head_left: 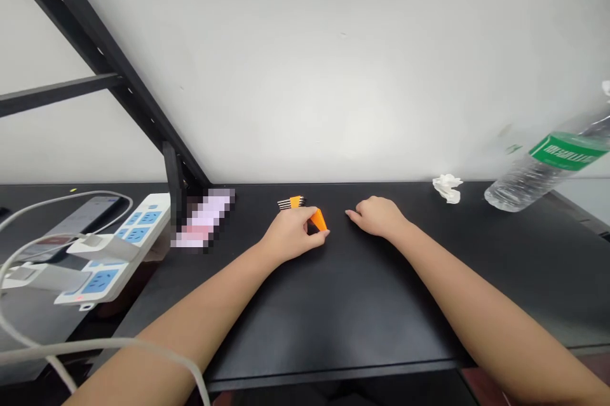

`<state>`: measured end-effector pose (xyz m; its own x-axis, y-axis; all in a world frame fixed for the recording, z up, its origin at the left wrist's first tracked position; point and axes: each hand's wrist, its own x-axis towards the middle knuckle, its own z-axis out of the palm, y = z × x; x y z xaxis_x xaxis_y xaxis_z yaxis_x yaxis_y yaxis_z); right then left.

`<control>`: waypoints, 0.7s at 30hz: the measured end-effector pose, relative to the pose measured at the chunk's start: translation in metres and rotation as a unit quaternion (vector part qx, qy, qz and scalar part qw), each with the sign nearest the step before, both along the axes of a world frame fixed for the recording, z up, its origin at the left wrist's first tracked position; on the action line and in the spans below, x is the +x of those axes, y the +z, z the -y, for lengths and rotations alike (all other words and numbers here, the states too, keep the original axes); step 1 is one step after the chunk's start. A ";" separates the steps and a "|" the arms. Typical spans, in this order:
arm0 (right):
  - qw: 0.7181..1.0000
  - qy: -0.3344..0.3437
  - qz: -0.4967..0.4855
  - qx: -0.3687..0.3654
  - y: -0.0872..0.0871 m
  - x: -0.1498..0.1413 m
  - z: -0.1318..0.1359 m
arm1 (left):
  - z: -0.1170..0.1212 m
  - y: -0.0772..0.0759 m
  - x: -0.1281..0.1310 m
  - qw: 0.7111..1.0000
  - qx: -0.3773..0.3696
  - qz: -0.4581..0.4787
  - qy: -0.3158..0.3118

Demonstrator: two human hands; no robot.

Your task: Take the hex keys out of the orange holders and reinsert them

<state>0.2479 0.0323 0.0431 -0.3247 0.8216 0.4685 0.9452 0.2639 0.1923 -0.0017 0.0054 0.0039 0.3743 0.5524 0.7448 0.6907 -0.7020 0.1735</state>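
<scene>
My left hand (293, 234) is pinched around a small bright orange folded piece (318, 220), held by thumb and fingers just above the black desk. Right behind those knuckles lies a row of several thin pale rods with dark ends, crossed by an orange band (296, 202); my hand hides part of it, and I cannot make out its kind. My right hand (378, 215) rests on the desk a short way to the right, fingers curled in and one fingertip pointing left. Nothing shows in it, and it is apart from the orange piece.
At left are a white power strip (149, 218) with chargers, a phone (88, 222) and a white cable (143, 344) crossing over my left forearm. A crumpled tissue (448, 189) and a tilted plastic bottle (517, 183) stand at right. A black metal frame (138, 98) rises at left.
</scene>
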 end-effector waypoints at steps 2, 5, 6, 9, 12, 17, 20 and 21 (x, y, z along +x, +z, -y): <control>0.999 0.001 -0.048 -0.008 0.004 0.001 0.003 | -0.001 0.000 0.000 1.000 0.005 0.000 -0.001; 0.993 -0.001 -0.114 0.026 0.012 0.009 0.009 | -0.003 0.001 -0.002 1.000 0.018 -0.006 0.013; 0.991 -0.004 -0.129 0.048 0.015 0.014 0.011 | -0.003 0.001 -0.003 1.000 0.017 -0.011 0.017; 0.983 -0.009 -0.154 0.101 0.022 0.034 0.012 | -0.004 0.003 -0.004 0.999 -0.009 -0.027 0.025; 0.985 0.034 -0.147 0.083 0.022 0.057 0.006 | -0.002 0.004 -0.005 0.998 -0.040 -0.029 0.033; 0.980 0.162 -0.094 0.064 0.012 0.071 -0.011 | 0.000 0.007 -0.004 0.997 -0.067 -0.024 0.039; 0.980 0.182 -0.068 0.053 0.009 0.066 -0.016 | 0.001 0.008 -0.004 0.996 -0.076 -0.024 0.038; 0.981 0.179 -0.062 0.050 0.008 0.063 -0.017 | 0.000 0.008 -0.004 0.996 -0.079 -0.026 0.038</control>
<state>0.3113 0.0489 0.0513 -0.5205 0.6125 0.5949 0.8125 0.5695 0.1247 -0.0054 0.0050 0.0121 0.3631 0.6888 0.6275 0.7517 -0.6145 0.2396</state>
